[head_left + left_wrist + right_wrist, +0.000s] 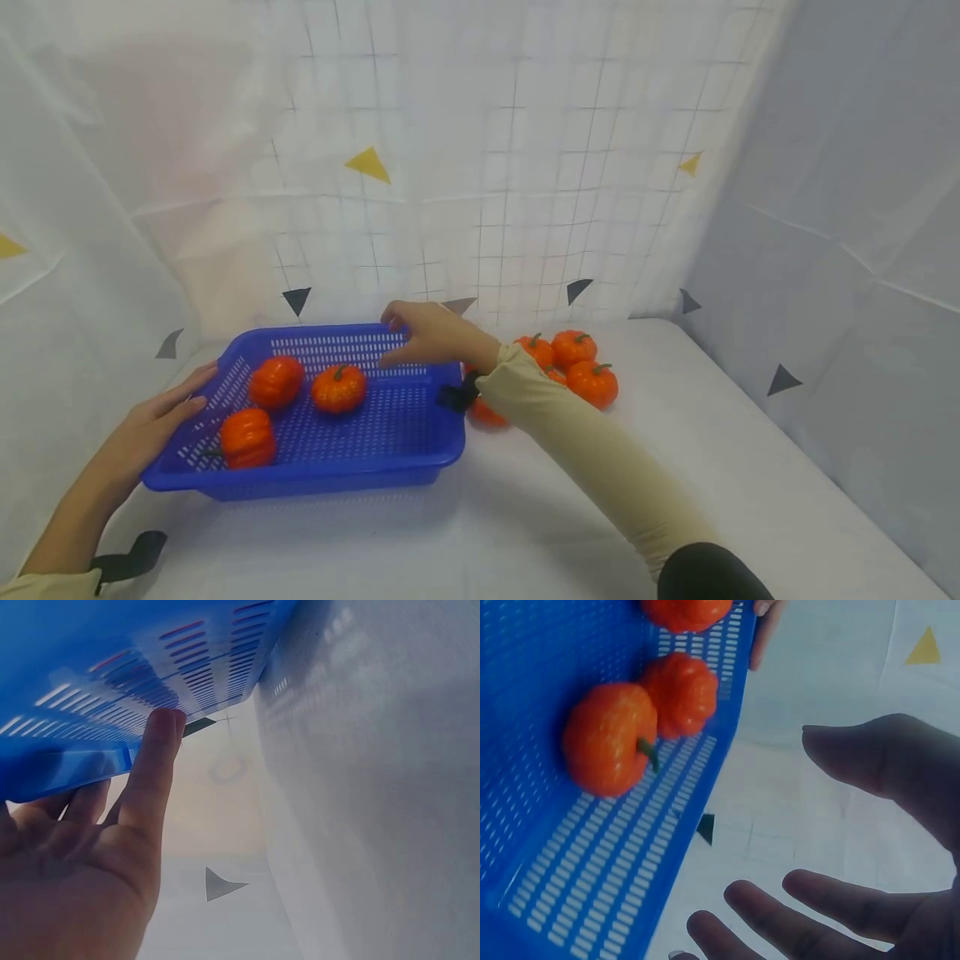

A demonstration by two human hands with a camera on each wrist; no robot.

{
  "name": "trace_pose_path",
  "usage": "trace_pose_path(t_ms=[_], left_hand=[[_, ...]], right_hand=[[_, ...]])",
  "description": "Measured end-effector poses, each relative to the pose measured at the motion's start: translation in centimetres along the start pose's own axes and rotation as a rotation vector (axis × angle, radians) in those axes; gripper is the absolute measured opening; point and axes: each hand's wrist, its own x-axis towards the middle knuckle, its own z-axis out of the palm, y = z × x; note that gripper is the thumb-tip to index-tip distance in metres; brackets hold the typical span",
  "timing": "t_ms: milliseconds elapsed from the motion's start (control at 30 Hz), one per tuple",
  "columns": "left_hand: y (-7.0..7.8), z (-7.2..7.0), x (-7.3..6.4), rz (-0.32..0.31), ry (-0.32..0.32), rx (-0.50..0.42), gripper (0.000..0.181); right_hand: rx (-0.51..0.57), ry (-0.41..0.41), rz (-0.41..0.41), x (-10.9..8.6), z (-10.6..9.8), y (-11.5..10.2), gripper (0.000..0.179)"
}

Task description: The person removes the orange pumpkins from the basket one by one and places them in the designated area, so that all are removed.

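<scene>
A blue plastic basket (360, 450) with slotted walls stands on the table. Three small orange pumpkins lie in it: a front-left pumpkin (247, 437), a back-left pumpkin (277, 382) and a middle pumpkin (339, 389). My left hand (146, 429) holds the basket's left rim, thumb at the rim and one finger (146, 780) against the outer wall. Over the basket's back right part hovers my right hand (431, 333), fingers spread and holding nothing. In the right wrist view, a gap separates its thumb (870, 754) from the other fingers.
Several more pumpkins (592, 384) sit on the white table (720, 467) right of the basket, partly hidden by my right forearm. White sheeting (450, 167) with grid lines rises behind, and a grey side panel (847, 208) stands at the right.
</scene>
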Motion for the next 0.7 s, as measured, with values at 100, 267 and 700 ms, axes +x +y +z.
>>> trace_pose_path(t_ms=[100, 267, 700], left_hand=[[0.0, 0.0, 0.1, -0.001, 0.002, 0.003, 0.072], [-0.3, 0.0, 0.0, -0.014, -0.001, 0.003, 0.072], [-0.2, -0.2, 0.1, 0.013, -0.01, 0.003, 0.069]], right_hand=[[0.005, -0.035, 0.007, 1.3, 0.6, -1.0, 0.057], [0.024, -0.081, 0.019, 3.1, 2.2, -2.3, 0.061], [0.045, -0.113, 0.156, 6.8, 5.7, -3.4, 0.079]])
